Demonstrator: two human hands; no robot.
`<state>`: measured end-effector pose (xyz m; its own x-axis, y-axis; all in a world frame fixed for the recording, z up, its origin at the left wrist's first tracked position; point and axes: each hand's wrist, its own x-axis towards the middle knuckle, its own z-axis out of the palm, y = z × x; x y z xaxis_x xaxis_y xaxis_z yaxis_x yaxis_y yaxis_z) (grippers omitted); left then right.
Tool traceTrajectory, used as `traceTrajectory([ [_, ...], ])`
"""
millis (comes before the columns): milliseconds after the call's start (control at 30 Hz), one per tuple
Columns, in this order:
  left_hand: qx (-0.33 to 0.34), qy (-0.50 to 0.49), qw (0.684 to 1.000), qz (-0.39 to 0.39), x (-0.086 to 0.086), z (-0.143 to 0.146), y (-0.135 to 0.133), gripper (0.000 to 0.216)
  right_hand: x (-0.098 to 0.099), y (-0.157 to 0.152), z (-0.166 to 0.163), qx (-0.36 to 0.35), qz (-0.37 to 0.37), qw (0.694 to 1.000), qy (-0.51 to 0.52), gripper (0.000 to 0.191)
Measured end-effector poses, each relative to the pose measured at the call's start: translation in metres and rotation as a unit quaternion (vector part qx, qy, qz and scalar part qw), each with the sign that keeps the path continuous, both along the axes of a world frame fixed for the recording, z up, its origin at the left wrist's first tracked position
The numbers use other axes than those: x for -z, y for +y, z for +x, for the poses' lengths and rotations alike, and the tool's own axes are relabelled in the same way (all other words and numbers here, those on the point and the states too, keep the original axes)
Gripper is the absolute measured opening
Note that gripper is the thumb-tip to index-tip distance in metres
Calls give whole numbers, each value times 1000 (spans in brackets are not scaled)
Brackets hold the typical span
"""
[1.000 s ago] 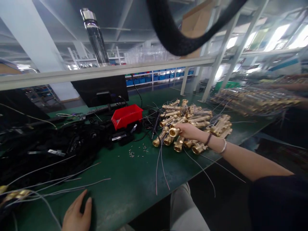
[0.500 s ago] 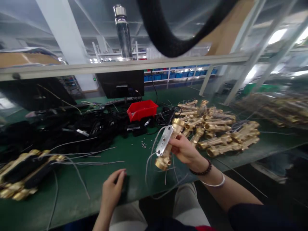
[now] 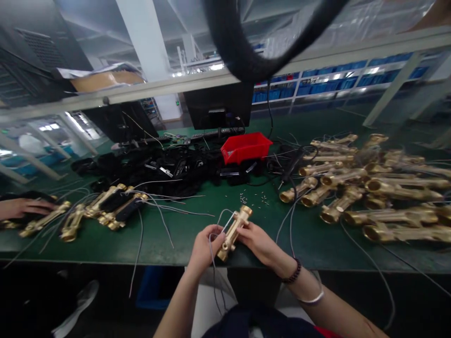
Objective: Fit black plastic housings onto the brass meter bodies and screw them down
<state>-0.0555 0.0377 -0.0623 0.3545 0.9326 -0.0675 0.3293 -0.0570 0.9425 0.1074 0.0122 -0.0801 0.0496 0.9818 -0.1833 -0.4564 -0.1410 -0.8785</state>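
Observation:
A brass pipe fitting (image 3: pixel 234 231) with thin grey wires hanging from it lies between both my hands at the near edge of the green bench (image 3: pixel 197 220). My left hand (image 3: pixel 203 249) is closed on its near end and the wires. My right hand (image 3: pixel 259 243) grips its side from the right. A large pile of like brass fittings (image 3: pixel 373 188) with wires lies to the right.
A red bin (image 3: pixel 245 147) stands behind, beside a heap of black parts and cables (image 3: pixel 158 171). More brass fittings with black covers (image 3: pixel 102 209) lie at the left, where another person's hand (image 3: pixel 21 207) rests. A monitor (image 3: pixel 219 105) stands at the back under a shelf rail.
My right hand lifted one fitting out of the pile and brought it to the near edge. My left hand left the bench edge and closed on it. The view swung left.

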Motion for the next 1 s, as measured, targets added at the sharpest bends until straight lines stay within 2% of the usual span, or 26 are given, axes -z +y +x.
traceTrajectory([
  [100, 11, 42, 998, 34, -4, -2, 5, 17, 11, -1, 14, 34, 6, 995, -88, 50],
  [167, 35, 67, 996, 57, -10, 0, 9, 10, 19, -1, 22, 97, 35, 969, -223, 58],
  [200, 49, 77, 994, 67, -13, 1, 11, 8, 23, -1, 25, 130, 57, 937, -318, 60],
  [267, 72, 96, 989, 83, -20, 3, 14, 3, 29, -2, 30, 178, 103, 834, -513, 59],
  [300, 81, 105, 987, 90, -22, 4, 16, 2, 31, -3, 32, 189, 122, 779, -585, 58],
  [333, 87, 114, 985, 95, -24, 5, 17, 2, 32, -4, 34, 194, 136, 738, -631, 59],
  [400, 94, 130, 982, 99, -28, 7, 19, 5, 30, -5, 38, 204, 156, 680, -686, 63],
  [467, 98, 142, 980, 100, -32, 10, 20, 9, 20, -5, 40, 194, 173, 659, -706, 67],
  [500, 100, 146, 979, 102, -34, 12, 19, 11, 13, -4, 39, 167, 184, 664, -705, 67],
  [567, 102, 152, 977, 113, -41, 17, 16, 13, -6, 1, 34, 63, 219, 696, -681, 63],
  [633, 102, 156, 974, 128, -52, 22, 11, 11, -27, 8, 25, -59, 246, 733, -631, 45],
  [700, 96, 146, 973, 149, -66, 23, 6, 4, -44, 16, 16, -118, 244, 774, -572, 24],
  [800, 82, 91, 975, 183, -85, 18, -1, 7, -60, 22, 8, -98, 217, 854, -463, 15],
  [900, 87, 16, 980, 177, -93, 7, -9, 10, -68, 17, 10, -80, 193, 929, -305, 18],
  [1000, 112, -83, 982, 127, -89, -5, -16, 17, -75, 5, 17, -80, 167, 963, -198, 32],
])
